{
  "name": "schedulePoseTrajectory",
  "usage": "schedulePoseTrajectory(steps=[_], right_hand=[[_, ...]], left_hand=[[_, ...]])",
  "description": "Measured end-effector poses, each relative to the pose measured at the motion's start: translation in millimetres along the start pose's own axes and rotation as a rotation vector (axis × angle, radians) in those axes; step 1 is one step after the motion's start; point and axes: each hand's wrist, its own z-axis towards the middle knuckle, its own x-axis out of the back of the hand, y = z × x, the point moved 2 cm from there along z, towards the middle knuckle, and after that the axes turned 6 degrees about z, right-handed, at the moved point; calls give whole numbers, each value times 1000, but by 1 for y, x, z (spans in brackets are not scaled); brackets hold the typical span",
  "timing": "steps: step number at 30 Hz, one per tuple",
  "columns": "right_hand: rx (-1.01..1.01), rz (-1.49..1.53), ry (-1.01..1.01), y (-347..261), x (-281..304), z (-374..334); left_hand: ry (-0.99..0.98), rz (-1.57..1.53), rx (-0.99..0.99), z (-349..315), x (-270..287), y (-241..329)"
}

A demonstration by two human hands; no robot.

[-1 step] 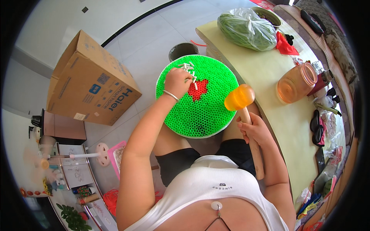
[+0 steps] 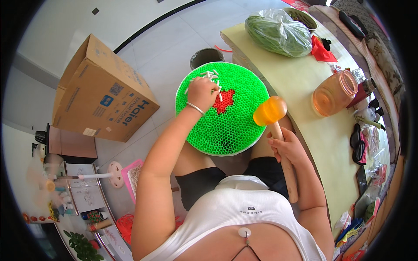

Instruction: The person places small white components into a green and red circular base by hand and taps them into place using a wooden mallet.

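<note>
A round board (image 2: pixel 244 130) of packed green tubes with a red patch (image 2: pixel 223 104) near its middle lies over my lap. On its far left part rests a small heap of short white sticks (image 2: pixel 210 75). My left hand (image 2: pixel 203 91), with a bangle at its wrist, hangs over the board beside that heap. Its fingertips pinch a white stick (image 2: pixel 220 96) at the red patch's edge; how deep the stick sits is unclear. My right hand (image 2: pixel 285 145) is wrapped around the wooden handle of a mallet (image 2: pixel 271 112), whose rounded amber head is up beside the board's right rim.
A long pale table (image 2: pixel 315 148) runs along my right, bearing a bag of greens (image 2: pixel 281 32), a pinkish jar (image 2: pixel 333 95) and a dark eye mask (image 2: pixel 358 145). Past the board stands a dark bucket (image 2: pixel 204 56). Left is a large cardboard box (image 2: pixel 100 93), with a fan (image 2: pixel 115 175) nearer me.
My left hand has shifted very slightly to the right over the board. The mallet and my right hand stay practically where they were.
</note>
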Motion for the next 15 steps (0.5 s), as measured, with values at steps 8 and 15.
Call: schedulePoseTrajectory(steps=[8, 15], right_hand=[[42, -20, 56, 9, 3, 8], [121, -154, 76, 9, 9, 12]], left_hand=[[14, 330, 122, 6, -26, 15], [-46, -65, 245, 4, -7, 15]])
